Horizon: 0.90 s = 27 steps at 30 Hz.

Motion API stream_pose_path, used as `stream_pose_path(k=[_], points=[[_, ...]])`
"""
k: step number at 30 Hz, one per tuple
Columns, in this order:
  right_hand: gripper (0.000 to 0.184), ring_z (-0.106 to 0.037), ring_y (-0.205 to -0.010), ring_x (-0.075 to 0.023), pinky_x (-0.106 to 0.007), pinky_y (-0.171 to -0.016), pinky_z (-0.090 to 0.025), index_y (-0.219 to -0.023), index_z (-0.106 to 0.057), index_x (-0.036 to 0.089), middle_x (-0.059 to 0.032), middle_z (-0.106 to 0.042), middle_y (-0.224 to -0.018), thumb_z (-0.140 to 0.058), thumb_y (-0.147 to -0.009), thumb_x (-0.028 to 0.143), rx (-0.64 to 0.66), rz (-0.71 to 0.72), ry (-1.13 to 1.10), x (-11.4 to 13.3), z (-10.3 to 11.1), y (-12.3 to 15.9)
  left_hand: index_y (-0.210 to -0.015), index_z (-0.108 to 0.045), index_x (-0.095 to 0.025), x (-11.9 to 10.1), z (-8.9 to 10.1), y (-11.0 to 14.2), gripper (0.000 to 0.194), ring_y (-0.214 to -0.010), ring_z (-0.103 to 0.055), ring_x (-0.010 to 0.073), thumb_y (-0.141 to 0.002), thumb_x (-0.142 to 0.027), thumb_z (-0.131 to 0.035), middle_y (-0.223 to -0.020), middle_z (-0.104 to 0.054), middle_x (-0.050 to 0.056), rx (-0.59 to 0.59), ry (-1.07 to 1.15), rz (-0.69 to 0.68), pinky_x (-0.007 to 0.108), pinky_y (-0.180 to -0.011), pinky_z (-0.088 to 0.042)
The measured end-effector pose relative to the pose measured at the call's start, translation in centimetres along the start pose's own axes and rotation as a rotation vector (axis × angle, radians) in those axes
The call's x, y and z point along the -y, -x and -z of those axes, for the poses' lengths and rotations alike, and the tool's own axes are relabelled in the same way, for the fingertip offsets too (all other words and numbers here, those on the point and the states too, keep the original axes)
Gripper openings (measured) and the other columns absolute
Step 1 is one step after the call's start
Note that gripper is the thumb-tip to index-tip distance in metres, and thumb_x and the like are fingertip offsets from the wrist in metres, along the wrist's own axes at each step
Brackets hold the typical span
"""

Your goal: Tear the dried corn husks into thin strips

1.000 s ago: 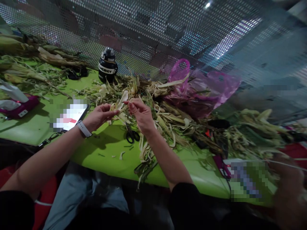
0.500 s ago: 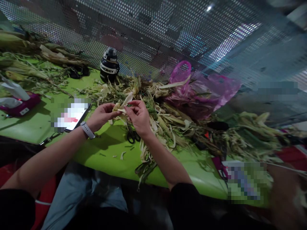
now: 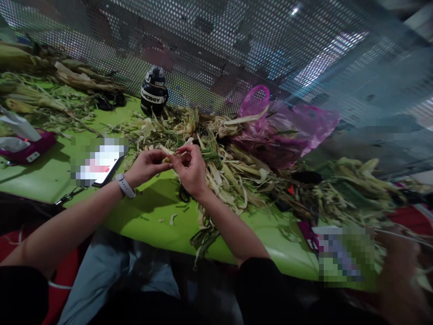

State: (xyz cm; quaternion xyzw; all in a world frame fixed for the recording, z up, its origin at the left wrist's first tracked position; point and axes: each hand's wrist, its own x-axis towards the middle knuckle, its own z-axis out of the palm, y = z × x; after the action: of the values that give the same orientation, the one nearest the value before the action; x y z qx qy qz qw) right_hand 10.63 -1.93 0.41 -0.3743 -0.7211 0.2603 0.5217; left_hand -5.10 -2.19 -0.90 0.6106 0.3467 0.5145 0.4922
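My left hand (image 3: pixel 150 166) and my right hand (image 3: pixel 192 176) meet above the green table, fingertips almost touching. Both are closed in a pinch on a pale corn husk (image 3: pixel 165 150), one strip of which sticks up beyond the fingers. My fingers hide most of the piece. Partly covered by my right hand, black scissors (image 3: pixel 184 195) lie on the table. A heap of dried husks (image 3: pixel 233 178) spreads behind my hands and to their right. My left wrist wears a pale watch band (image 3: pixel 125 185).
Left of my hands lies a lit phone (image 3: pixel 110 158), with a purple tissue box (image 3: pixel 30 149) further left. A black bottle (image 3: pixel 154 92) stands by the perforated metal screen (image 3: pixel 209 54). A pink plastic bag (image 3: pixel 270 140) rests behind the heap. A blurred arm (image 3: pixel 401 271) shows at far right.
My hands have drawn closer together, and my right hand has shifted slightly down and left. More of the husk is now hidden by my fingers, and less of the scissors shows.
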Motion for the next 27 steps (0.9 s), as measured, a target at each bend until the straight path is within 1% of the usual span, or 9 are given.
stream_pose_path(k=[4,8,11,13,15,17,21,23,27], points=[[0.038,-0.051,-0.064,-0.0085,-0.024,-0.059,-0.045,-0.106,-0.052,0.021,-0.0023,-0.054,-0.091,-0.063,-0.081,0.048,0.062,-0.051,0.067,0.6,0.7,-0.4,-0.091,-0.067,-0.011,0.0,0.0,0.2,0.03,-0.072,-0.059,0.0142,-0.077,-0.038,-0.068,-0.081,-0.067,0.005,0.101,-0.188,-0.109,0.024,-0.067,-0.046],[0.026,-0.051,-0.068,-0.0112,-0.027,-0.065,-0.044,-0.088,-0.067,0.019,-0.001,-0.053,-0.077,-0.063,-0.083,0.044,0.236,-0.043,0.289,1.1,2.3,-1.3,-0.102,-0.064,-0.012,-0.3,-0.2,0.4,0.033,-0.083,-0.06,0.0172,-0.082,-0.039,-0.06,-0.092,-0.067,0.007,0.27,-0.352,-0.155,0.026,-0.075,-0.047],[0.022,-0.053,-0.073,-0.0122,-0.027,-0.065,-0.042,-0.081,-0.071,0.019,-0.0022,-0.055,-0.08,-0.063,-0.084,0.04,0.236,-0.005,0.322,1.2,3.2,-1.6,-0.105,-0.063,-0.012,-0.4,-0.2,0.5,0.036,-0.08,-0.059,0.0164,-0.085,-0.041,-0.057,-0.089,-0.066,0.006,0.332,-0.367,-0.111,0.025,-0.073,-0.047],[0.021,-0.053,-0.073,-0.0123,-0.027,-0.064,-0.041,-0.08,-0.073,0.02,-0.0026,-0.055,-0.082,-0.065,-0.082,0.039,0.208,0.007,0.333,1.1,3.7,-1.8,-0.103,-0.064,-0.013,-0.5,-0.2,0.5,0.037,-0.076,-0.057,0.0157,-0.085,-0.044,-0.056,-0.084,-0.064,0.004,0.344,-0.349,-0.058,0.025,-0.069,-0.046],[0.022,-0.053,-0.073,-0.0125,-0.027,-0.065,-0.041,-0.079,-0.073,0.02,-0.0022,-0.056,-0.08,-0.066,-0.081,0.04,0.23,0.005,0.35,1.1,4.1,-1.9,-0.1,-0.064,-0.013,-0.6,-0.2,0.5,0.037,-0.073,-0.056,0.0148,-0.085,-0.045,-0.056,-0.079,-0.062,0.003,0.376,-0.336,-0.006,0.025,-0.067,-0.045],[0.022,-0.053,-0.075,-0.0133,-0.028,-0.069,-0.041,-0.077,-0.073,0.02,-0.002,-0.057,-0.079,-0.067,-0.08,0.041,0.28,0.004,0.333,1.1,4.3,-2.2,-0.092,-0.063,-0.013,-0.7,-0.2,0.6,0.034,-0.069,-0.053,0.0133,-0.086,-0.046,-0.054,-0.074,-0.058,0.002,0.441,-0.325,0.025,0.024,-0.065,-0.043],[0.028,-0.053,-0.075,-0.0131,-0.029,-0.071,-0.042,-0.075,-0.072,0.018,-0.0021,-0.057,-0.079,-0.067,-0.079,0.046,0.4,-0.029,0.16,0.9,4.4,-2.6,-0.075,-0.057,-0.014,-1.0,-0.2,0.6,0.033,-0.061,-0.046,0.0098,-0.088,-0.044,-0.052,-0.065,-0.05,-0.001,0.58,-0.273,0.065,0.022,-0.057,-0.038],[0.033,-0.051,-0.073,-0.0124,-0.029,-0.069,-0.042,-0.073,-0.071,0.017,-0.0018,-0.056,-0.077,-0.066,-0.078,0.05,0.36,-0.049,0.116,0.6,4.2,-2.7,-0.074,-0.057,-0.013,-1.2,-0.1,0.6,0.033,-0.057,-0.043,0.0087,-0.088,-0.043,-0.053,-0.062,-0.048,-0.001,0.613,-0.228,0.104,0.021,-0.053,-0.035],[0.037,-0.05,-0.074,-0.0129,-0.029,-0.071,-0.043,-0.069,-0.068,0.018,-0.0018,-0.053,-0.077,-0.064,-0.078,0.054,0.136,-0.02,0.144,0.0,3.8,-2.9,-0.077,-0.062,-0.013,-1.6,-0.1,0.7,0.028,-0.052,-0.041,0.0083,-0.084,-0.04,-0.057,-0.058,-0.047,-0.001,0.608,-0.109,0.173,0.022,-0.05,-0.034]])
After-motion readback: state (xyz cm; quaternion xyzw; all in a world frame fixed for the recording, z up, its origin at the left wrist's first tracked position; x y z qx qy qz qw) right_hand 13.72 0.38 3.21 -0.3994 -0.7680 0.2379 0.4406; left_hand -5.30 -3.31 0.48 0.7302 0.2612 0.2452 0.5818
